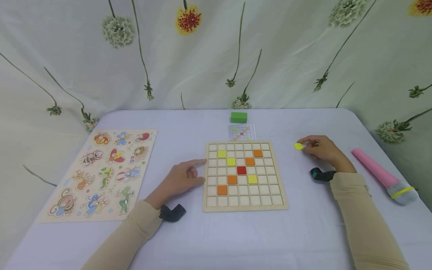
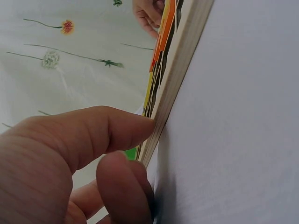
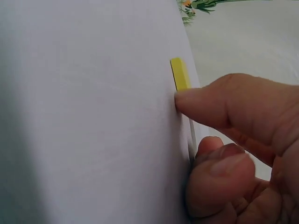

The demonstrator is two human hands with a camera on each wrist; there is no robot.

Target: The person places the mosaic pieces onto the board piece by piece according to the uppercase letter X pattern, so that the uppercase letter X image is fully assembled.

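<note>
A wooden grid board (image 1: 245, 208) lies flat in the middle of the table. Set in its squares are a red tile (image 1: 241, 170), several orange tiles (image 1: 232, 180) and three yellow tiles (image 1: 252, 179), together forming part of an X. My left hand (image 1: 182, 177) rests its thumb and extended index finger against the board's left edge; in the left wrist view the thumb tip meets the wooden side. Right of the board, my right hand (image 1: 320, 149) pinches a yellow tile (image 3: 181, 73) between thumb and fingers, close over the white tablecloth.
Behind the board lie a printed pattern card (image 1: 241, 132) and a green block (image 1: 239, 117). An animal puzzle board (image 1: 98, 176) covers the left side. At the right edge lies a pink toy microphone (image 1: 378, 170). A floral cloth (image 1: 209, 67) hangs behind the table.
</note>
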